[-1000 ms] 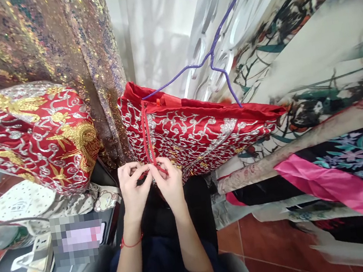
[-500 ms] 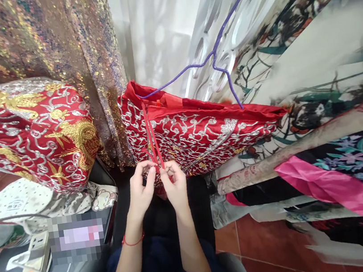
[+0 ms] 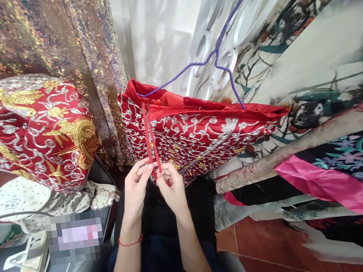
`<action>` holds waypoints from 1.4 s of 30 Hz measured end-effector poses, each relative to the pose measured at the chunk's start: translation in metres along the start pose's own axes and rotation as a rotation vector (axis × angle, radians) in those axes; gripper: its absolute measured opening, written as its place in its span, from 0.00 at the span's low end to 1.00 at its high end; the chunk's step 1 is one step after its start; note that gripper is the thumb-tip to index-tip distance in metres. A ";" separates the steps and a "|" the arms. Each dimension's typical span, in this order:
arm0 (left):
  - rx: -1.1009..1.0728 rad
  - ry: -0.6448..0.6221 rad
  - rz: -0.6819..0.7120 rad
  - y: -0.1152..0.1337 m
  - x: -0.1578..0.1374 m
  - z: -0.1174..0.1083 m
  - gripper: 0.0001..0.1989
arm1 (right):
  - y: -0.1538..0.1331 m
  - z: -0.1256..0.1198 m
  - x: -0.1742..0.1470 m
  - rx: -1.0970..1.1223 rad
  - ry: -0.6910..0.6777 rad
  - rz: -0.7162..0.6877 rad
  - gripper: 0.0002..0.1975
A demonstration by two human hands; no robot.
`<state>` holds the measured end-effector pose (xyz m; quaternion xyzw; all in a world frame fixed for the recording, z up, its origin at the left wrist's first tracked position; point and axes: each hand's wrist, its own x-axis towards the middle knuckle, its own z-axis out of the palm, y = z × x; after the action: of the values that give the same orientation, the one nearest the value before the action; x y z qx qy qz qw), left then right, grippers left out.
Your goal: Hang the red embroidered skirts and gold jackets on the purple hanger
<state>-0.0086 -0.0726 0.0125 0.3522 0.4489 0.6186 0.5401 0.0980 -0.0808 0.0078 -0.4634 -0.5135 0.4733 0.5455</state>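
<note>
A red skirt-like garment (image 3: 202, 137) with silver and gold embroidery hangs from a purple wire hanger (image 3: 205, 62), its lower part reaching my lap. From its waistband run two narrow red ribbons (image 3: 151, 138). Thumb and fingers of my left hand (image 3: 138, 180) pinch the ribbon on the left. Close beside it, my right hand (image 3: 171, 182) pinches the ribbon on the right. Between the fingertips the ribbon ends are partly hidden. A thin red cord bracelet (image 3: 131, 242) circles my left wrist.
Another red embroidered garment (image 3: 32, 134) lies bunched on a black chair at left, near a power strip (image 3: 32, 260) with cables and a pixelated area. Behind hangs a sequined cloth (image 3: 95, 53). Patterned garments (image 3: 340, 163) hang along the right side above red floor tiles (image 3: 269, 254).
Both hands have shifted slightly left, keeping the ribbons pinched. The ribbons have swung a little left and the left hand sits slightly higher against them. The view has moved a bit.
</note>
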 end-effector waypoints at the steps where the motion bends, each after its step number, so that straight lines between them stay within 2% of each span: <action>1: -0.013 -0.007 -0.009 0.000 0.001 0.000 0.21 | 0.000 -0.001 0.001 -0.004 0.012 -0.004 0.04; 4: -0.007 0.001 0.034 -0.001 0.002 -0.002 0.20 | -0.001 -0.002 0.003 -0.002 0.006 -0.014 0.04; 8: 0.049 0.055 0.125 -0.001 0.000 0.000 0.19 | -0.005 0.001 0.002 -0.028 -0.086 -0.044 0.03; 12: -0.020 0.085 0.195 0.000 -0.005 0.001 0.15 | -0.007 0.005 -0.001 -0.017 -0.122 -0.072 0.03; 18: -0.064 -0.041 0.222 0.003 -0.010 0.000 0.16 | -0.001 0.000 0.000 -0.064 -0.059 -0.092 0.02; 21: -0.097 -0.066 0.255 0.002 -0.008 0.000 0.25 | 0.001 -0.005 0.002 -0.088 -0.010 -0.070 0.03; 22: -0.087 -0.071 0.263 0.001 -0.007 -0.001 0.25 | 0.001 -0.006 0.003 -0.090 -0.002 -0.067 0.03; 25: -0.076 -0.107 0.275 0.000 -0.005 -0.002 0.15 | 0.002 -0.008 0.005 -0.089 0.002 -0.073 0.04; 27: -0.109 -0.133 0.308 0.000 -0.004 -0.005 0.13 | 0.003 -0.008 0.006 -0.074 -0.008 -0.076 0.03; 32: -0.110 -0.215 0.349 0.003 -0.006 -0.011 0.21 | 0.004 -0.006 0.004 -0.061 -0.017 -0.078 0.03; 34: -0.020 -0.181 0.338 0.004 -0.005 -0.011 0.23 | 0.004 -0.006 0.002 -0.050 -0.021 -0.081 0.04; 37: 0.091 -0.076 0.298 0.004 -0.004 -0.008 0.18 | 0.005 -0.007 0.001 -0.047 -0.013 -0.092 0.05; 40: 0.034 -0.046 0.272 0.002 -0.002 -0.005 0.12 | 0.005 -0.006 0.001 -0.027 0.001 -0.084 0.07; 42: 0.031 -0.031 0.270 0.000 -0.001 -0.005 0.14 | 0.004 -0.005 0.003 0.041 0.049 -0.060 0.10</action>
<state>-0.0128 -0.0744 0.0106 0.4271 0.3985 0.6733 0.4533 0.1033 -0.0778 0.0039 -0.4481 -0.5036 0.4557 0.5813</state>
